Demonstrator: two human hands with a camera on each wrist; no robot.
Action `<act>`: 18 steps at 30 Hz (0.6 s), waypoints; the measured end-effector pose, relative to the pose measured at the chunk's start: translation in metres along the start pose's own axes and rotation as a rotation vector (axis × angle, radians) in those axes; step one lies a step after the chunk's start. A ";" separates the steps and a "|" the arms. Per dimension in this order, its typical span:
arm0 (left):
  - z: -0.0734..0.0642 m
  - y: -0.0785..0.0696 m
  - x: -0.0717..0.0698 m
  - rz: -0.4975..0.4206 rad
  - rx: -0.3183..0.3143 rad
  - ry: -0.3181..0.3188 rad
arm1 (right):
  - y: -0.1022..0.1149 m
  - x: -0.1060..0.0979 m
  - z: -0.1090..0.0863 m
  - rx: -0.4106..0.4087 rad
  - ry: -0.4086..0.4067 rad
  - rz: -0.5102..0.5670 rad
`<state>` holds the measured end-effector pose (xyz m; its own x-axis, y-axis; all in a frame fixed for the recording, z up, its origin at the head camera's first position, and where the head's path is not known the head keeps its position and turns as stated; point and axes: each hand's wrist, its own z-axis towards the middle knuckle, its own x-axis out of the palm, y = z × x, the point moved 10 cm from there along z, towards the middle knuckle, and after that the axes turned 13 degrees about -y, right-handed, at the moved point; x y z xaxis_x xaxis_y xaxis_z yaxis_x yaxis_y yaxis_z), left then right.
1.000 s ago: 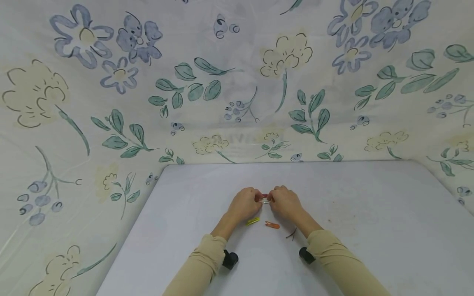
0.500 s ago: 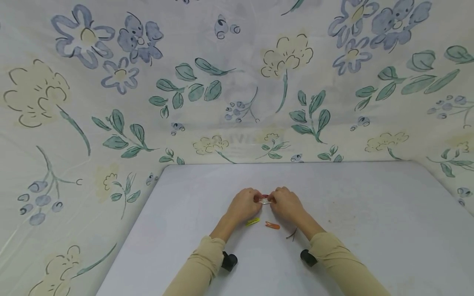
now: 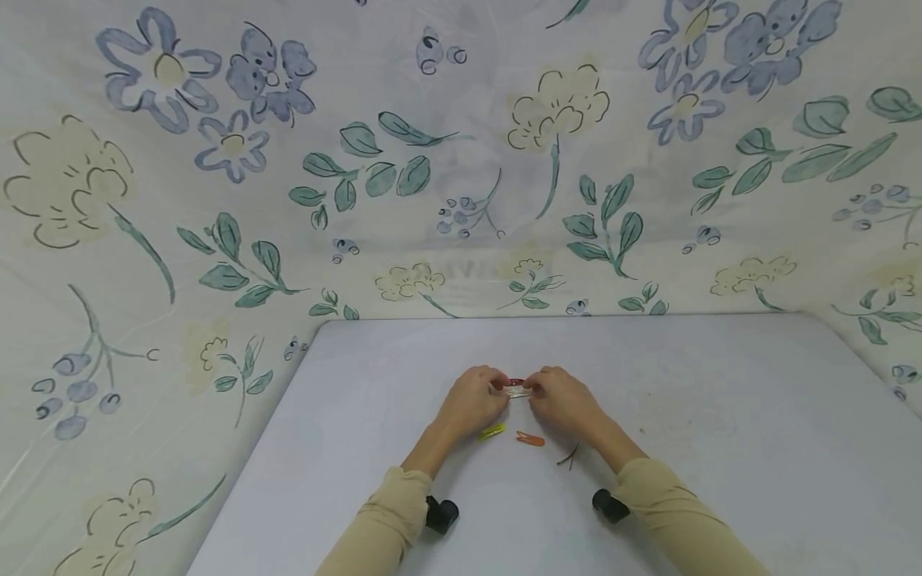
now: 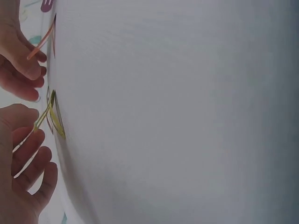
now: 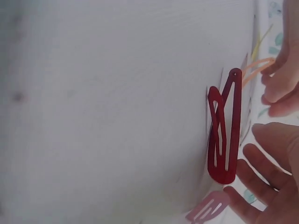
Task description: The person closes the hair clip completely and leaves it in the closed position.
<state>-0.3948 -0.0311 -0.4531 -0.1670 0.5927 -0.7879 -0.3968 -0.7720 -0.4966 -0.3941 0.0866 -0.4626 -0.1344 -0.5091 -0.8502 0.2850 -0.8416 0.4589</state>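
In the head view my left hand [image 3: 474, 400] and right hand [image 3: 565, 400] face each other, fingertips at either end of a red strip [image 3: 516, 382] and a pale, shiny strip [image 3: 518, 393]. The wrist views show both hands with loosely bent fingers and thumb apart from forefinger. Nearer me lie a yellow snap hair clip [image 3: 493, 432], an orange hair clip [image 3: 531, 438] and a dark red hair clip [image 3: 569, 458]. That dark red clip [image 5: 225, 135] looms large in the right wrist view, its arms spread. A pink hair clip [image 5: 208, 207] shows below it.
A white table [image 3: 720, 416] spreads under everything, its far edge against a flowered cloth backdrop [image 3: 461, 160]. Black wrist cameras [image 3: 442, 514] sit at the sleeve cuffs, just above the tabletop.
My right hand has shifted slightly right and my left wrist slightly left, so more of the strips shows between the fingertips. The yellow, orange and dark red hair clips have stayed put.
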 end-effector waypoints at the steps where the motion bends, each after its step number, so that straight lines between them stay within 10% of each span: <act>1: -0.001 -0.001 -0.002 -0.009 0.004 -0.009 | -0.001 -0.001 -0.001 0.002 -0.004 0.014; 18: -0.019 -0.014 -0.024 -0.186 0.008 -0.102 | -0.010 -0.027 -0.022 0.014 -0.015 0.147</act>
<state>-0.3682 -0.0392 -0.4339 -0.1810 0.7454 -0.6415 -0.4360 -0.6455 -0.6271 -0.3723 0.1129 -0.4501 -0.1065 -0.6299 -0.7693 0.2897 -0.7598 0.5820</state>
